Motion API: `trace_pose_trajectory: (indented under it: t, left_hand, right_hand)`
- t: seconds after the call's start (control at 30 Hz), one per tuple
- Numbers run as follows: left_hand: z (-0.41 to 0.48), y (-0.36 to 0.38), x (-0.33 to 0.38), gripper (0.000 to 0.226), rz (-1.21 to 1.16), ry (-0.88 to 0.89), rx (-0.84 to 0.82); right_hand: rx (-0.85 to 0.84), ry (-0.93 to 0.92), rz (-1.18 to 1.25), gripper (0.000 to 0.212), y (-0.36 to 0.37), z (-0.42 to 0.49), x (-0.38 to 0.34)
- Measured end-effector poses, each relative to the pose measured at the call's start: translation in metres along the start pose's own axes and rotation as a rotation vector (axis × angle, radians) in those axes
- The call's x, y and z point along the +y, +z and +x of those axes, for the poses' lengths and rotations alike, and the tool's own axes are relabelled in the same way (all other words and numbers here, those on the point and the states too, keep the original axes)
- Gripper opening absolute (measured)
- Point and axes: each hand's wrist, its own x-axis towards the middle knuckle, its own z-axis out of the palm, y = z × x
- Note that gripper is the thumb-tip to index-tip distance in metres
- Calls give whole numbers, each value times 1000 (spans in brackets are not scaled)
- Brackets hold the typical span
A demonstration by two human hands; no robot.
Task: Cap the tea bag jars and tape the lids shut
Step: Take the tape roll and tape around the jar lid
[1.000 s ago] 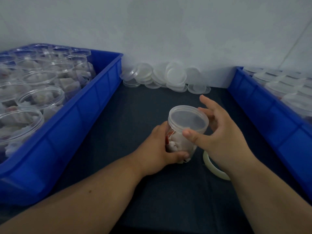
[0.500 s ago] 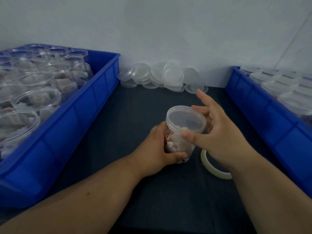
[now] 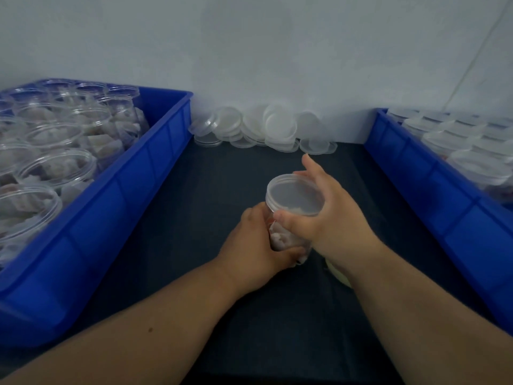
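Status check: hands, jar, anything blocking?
Left hand grips jar body. Right hand grips lid, on the jar. Tape roll mostly hidden under right wrist. Nothing blocking.

Packing bench: jar-filled blue crates (image 3: 133,207)

Two blue crates (image 3: 116,215), two hands (image 3: 249,245), one capped jar (image 3: 287,237), one tape roll (image 3: 338,275), loose lids (image 3: 277,129) too overlapped to count.

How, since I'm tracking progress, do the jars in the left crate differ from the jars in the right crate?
The jars in the left crate stand open, with no lids; the jars in the right crate carry translucent lids. Tea bags show plainly through the left jars' open mouths; the right jars' lids hide most of their contents. Both sets stand upright, packed close, in blue crates.
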Motion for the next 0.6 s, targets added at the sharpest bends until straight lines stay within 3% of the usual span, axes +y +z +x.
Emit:
trace_pose_trajectory:
  t: [0.13, 0.2, 0.23, 0.33, 0.4, 0.47, 0.53, 0.6]
  left_hand:
    - [-3, 4, 5, 70, 88, -14, 66]
    - [-4, 2, 5, 68, 64, -20, 56]
    - [-5, 1, 4, 67, 69, -32, 64]
    - [-10, -1, 5, 74, 133, -63, 118]
    - [-14, -3, 8, 73, 175, -71, 167]
    - [-18, -6, 10, 73, 217, -64, 237]
    - [-22, -7, 13, 77, 245, -54, 290]
    - [-24, -6, 15, 80, 287, -67, 267]
  right_hand:
    - [137, 59, -1, 108, 17, -6, -2]
    - [99, 94, 4, 113, 14, -8, -9]
    - [57, 131, 46, 109, 8, -8, -9]
    - [62, 316, 195, 71, -25, -18, -8]
    - [51, 308, -104, 57, -48, -32, 4]
    - [-114, 311, -488, 29, -59, -51, 20]
    - [-279, 251, -795, 34, -57, -71, 33]
    - [-248, 135, -954, 26, -50, -85, 43]
